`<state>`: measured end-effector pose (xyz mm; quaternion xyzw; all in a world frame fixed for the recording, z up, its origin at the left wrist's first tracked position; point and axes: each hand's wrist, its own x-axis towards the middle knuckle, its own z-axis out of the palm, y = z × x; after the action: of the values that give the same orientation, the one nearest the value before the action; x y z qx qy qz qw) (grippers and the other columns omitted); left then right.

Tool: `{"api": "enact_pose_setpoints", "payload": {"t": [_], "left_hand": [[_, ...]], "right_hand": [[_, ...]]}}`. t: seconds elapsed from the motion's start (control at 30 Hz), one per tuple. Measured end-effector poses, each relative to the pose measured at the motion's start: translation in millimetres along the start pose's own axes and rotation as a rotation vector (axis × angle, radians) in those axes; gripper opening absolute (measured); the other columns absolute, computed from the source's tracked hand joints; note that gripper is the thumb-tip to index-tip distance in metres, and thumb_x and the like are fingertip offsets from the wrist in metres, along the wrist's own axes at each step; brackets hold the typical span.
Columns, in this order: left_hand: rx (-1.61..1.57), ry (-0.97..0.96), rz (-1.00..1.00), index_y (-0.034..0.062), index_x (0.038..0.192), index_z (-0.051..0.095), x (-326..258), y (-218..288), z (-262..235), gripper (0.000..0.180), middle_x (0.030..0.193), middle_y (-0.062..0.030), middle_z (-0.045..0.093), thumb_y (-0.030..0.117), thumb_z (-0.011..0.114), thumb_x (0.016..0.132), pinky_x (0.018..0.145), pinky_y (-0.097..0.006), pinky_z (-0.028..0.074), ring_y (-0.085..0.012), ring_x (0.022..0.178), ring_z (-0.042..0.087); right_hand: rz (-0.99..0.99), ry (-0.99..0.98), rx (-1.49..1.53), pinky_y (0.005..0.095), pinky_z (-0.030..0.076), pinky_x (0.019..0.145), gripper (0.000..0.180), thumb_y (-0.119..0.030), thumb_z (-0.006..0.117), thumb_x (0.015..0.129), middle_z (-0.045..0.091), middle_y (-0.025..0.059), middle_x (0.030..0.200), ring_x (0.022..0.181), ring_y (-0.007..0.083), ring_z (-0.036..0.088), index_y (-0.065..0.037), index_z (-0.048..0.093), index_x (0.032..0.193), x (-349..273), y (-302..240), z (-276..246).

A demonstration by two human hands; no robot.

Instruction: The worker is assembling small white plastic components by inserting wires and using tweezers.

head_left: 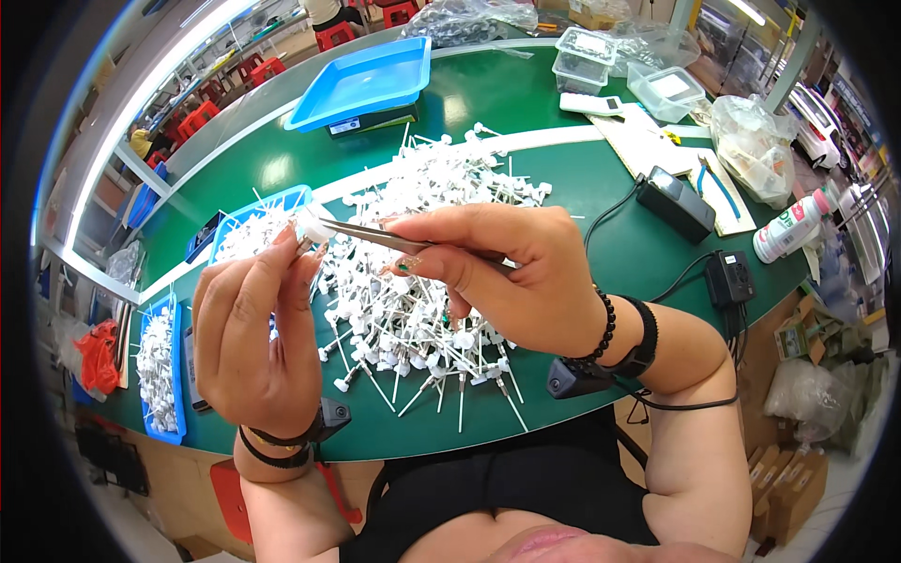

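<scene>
A small white round plastic cap (313, 226) is pinched between the thumb and fingertips of the left hand (249, 324), and is held raised over the bench at about ten o'clock from the middle of the pile. Slim pointed steel tweezers (375, 234) are gripped between the thumb and fingers of the right hand (516, 258), with their tips aimed toward nine o'clock and brought up to the cap. Whether the tips are closed on it cannot be told.

Below both hands, a heaped pile of white plastic caps with thin rod-like stems (375, 300) is spread across the green bench top (526, 371). Taking that pile as the clock's centre, similar white parts are held in a shallow blue plastic tray (306, 194) near ten o'clock, partly covered by the left hand, and in a narrow blue plastic tray (170, 437) at eight. A wide blue plastic tray (366, 80) is set on a dark box at eleven. Clear plastic containers (582, 73) are stacked at one o'clock. Toward two, blue-handled pliers (706, 178) are laid beside a black box-shaped power adapter (676, 204); at three, a white bottle with a pink cap (791, 228) is seen tilted near the bench edge.
</scene>
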<state>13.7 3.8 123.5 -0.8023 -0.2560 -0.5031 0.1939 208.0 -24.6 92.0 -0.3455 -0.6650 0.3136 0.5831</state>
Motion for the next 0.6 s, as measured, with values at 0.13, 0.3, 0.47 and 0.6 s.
{"api": "enact_pose_setpoints", "payload": {"t": [0.13,0.3,0.47,0.6], "left_hand": [[0.005,-0.017,-0.053,-0.0051,0.089,0.062,1,-6,3,0.012,0.08,-0.0118,0.064,-0.006,0.063,0.077,0.063,-0.027,0.046,-0.0208,0.07,0.059],[-0.417,0.096,-0.478,-0.0039,0.106,0.052,-10,-16,-7,0.017,0.087,-0.0089,0.059,0.004,0.046,0.092,0.063,-0.023,0.043,-0.0124,0.071,0.055],[-1.355,0.013,-0.475,0.0037,0.103,0.048,2,-2,-29,0.021,0.062,-0.0015,0.041,0.022,0.051,0.092,0.05,-0.023,0.029,-0.0093,0.054,0.038],[-1.736,-0.188,-0.227,0.0049,0.105,0.047,-9,13,-51,0.018,0.06,0.0018,0.039,0.016,0.048,0.09,0.048,-0.023,0.029,-0.0099,0.051,0.036]], "right_hand": [[0.01,-0.029,-0.033,0.017,0.043,0.045,0.021,-0.001,0.058,0.085,0.068,0.0082,0.083,0.052,0.0048,0.056,-0.001,0.064,0.104,4,1,-4],[0.017,0.109,0.084,0.018,0.043,0.044,0.02,-0.005,0.06,0.084,0.067,0.0052,0.074,0.049,0.0035,0.055,-0.003,0.064,0.103,23,31,-11],[0.023,0.307,-0.041,0.0175,0.042,0.043,0.021,-0.008,0.053,0.089,0.067,0.0063,0.08,0.047,0.0027,0.05,-0.001,0.061,0.106,47,91,-67],[0.185,0.412,-0.079,0.0193,0.043,0.044,0.022,-0.01,0.053,0.089,0.067,0.0065,0.079,0.047,0.0047,0.051,0.002,0.06,0.107,56,154,-114]]}}
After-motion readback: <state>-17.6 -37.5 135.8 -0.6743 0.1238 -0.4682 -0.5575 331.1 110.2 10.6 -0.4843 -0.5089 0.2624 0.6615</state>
